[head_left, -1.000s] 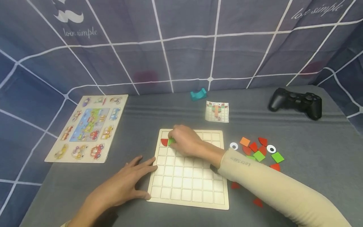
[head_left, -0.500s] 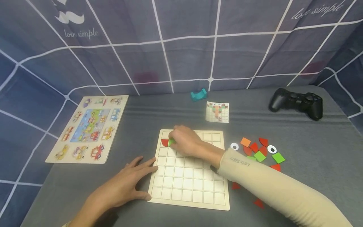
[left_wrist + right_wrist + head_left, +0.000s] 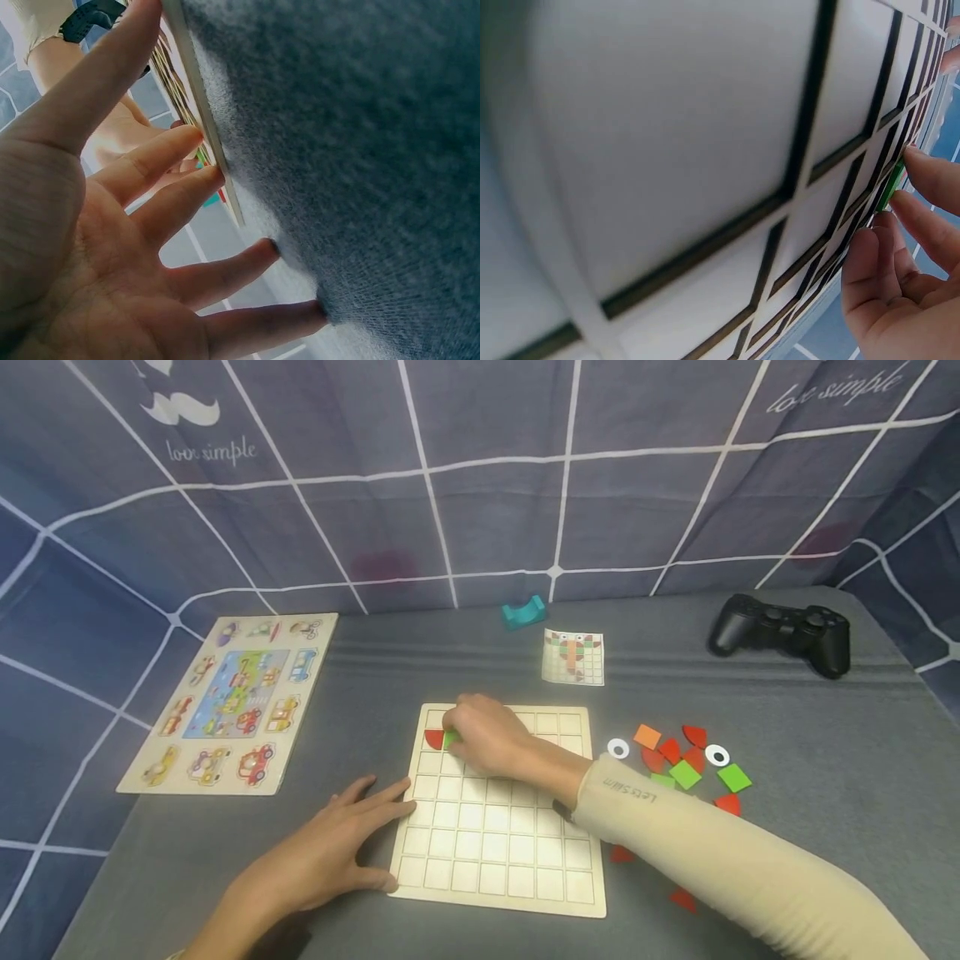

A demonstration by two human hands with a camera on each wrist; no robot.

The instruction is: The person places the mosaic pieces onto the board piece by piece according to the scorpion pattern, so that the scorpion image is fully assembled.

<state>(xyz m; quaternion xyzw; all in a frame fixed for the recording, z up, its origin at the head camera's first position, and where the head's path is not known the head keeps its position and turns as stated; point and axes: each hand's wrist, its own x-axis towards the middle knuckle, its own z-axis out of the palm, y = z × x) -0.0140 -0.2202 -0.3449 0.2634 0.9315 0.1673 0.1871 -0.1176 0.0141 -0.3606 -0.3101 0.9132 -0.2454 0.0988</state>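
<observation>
A pale wooden grid board (image 3: 495, 843) lies flat on the grey cloth. Near its top left corner a red rounded piece (image 3: 433, 739) sits in a cell, and beside it is a small green square tile (image 3: 890, 185). My right hand (image 3: 487, 737) pinches that tile between thumb and finger at the board's surface, covering part of it in the head view. With fingers spread, my left hand (image 3: 330, 843) touches the board's left edge by its fingertips and thumb. In the left wrist view, two fingertips (image 3: 213, 177) meet the board's rim while others rest on the cloth.
Right of the board lie several loose pieces: green squares (image 3: 684, 774), red rounded pieces (image 3: 694, 736), an orange square (image 3: 647, 736), white rings (image 3: 618, 748). Behind are a pattern card (image 3: 573, 658), a teal block (image 3: 523, 612), a game controller (image 3: 780, 633). A vehicle puzzle (image 3: 232, 702) lies left.
Both hands keep nearly the same place, the right still on the green tile. The whole head view shifts very slightly.
</observation>
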